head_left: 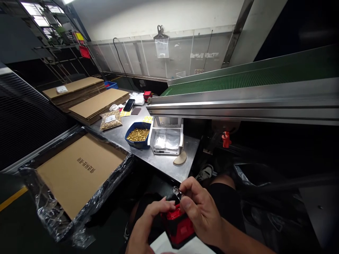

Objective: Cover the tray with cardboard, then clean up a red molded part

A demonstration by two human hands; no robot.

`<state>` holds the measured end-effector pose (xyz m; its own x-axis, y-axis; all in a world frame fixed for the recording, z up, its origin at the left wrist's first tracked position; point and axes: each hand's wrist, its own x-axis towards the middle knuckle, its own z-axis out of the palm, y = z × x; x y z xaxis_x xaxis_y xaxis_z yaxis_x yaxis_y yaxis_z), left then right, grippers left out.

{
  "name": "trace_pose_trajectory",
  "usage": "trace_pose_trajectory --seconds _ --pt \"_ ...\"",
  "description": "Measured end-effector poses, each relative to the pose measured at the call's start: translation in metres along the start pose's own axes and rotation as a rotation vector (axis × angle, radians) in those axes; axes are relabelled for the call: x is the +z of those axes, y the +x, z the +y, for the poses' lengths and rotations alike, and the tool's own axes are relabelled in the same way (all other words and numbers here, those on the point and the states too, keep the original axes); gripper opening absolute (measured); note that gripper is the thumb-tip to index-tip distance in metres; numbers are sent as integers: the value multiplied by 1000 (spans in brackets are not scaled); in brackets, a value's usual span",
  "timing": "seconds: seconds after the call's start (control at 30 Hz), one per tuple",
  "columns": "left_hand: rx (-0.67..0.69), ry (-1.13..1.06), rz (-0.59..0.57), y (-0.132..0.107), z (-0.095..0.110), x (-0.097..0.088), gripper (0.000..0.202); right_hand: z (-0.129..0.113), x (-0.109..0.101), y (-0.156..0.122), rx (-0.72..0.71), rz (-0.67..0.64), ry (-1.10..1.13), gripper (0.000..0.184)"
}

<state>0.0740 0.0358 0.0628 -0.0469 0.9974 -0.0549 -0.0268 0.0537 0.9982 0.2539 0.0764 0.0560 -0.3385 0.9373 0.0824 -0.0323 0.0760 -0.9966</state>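
Note:
Low in the view, over my lap, both hands are closed around a small red and black device (pixel 178 225). My left hand (pixel 144 225) grips its left side with the fingers curled over the top. My right hand (pixel 202 211) wraps the right side, thumb pressed on the red top, and pinches a small shiny metal piece (pixel 177 192) that sticks up above the device. A white sheet (pixel 172 247) lies under the device at the bottom edge.
A steel table (pixel 164 164) ahead carries a blue bin of brass parts (pixel 138 135), a white tray of clear bags (pixel 166 140), a bag of brass parts (pixel 110 120) and a phone (pixel 129 104). Cardboard stacks (pixel 97 102) lie left; a green conveyor (pixel 238 83) runs right.

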Motion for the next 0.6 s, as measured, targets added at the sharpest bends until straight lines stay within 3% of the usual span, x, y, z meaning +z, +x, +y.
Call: trace_pose_trajectory --seconds 0.1,0.17,0.3,0.47,0.6 --pt "146 -58 74 3 -4 -7 14 5 0 -3 8 4 16 22" --pt "289 65 66 7 -4 -13 13 8 0 -3 16 11 6 22" --pt "487 270 -250 12 0 -20 10 10 0 -2 54 24 44 27" --pt "394 274 -385 14 7 -20 25 8 0 0 100 -12 242 28" --pt "325 257 -577 21 12 -21 21 8 1 -2 116 -59 284 31"
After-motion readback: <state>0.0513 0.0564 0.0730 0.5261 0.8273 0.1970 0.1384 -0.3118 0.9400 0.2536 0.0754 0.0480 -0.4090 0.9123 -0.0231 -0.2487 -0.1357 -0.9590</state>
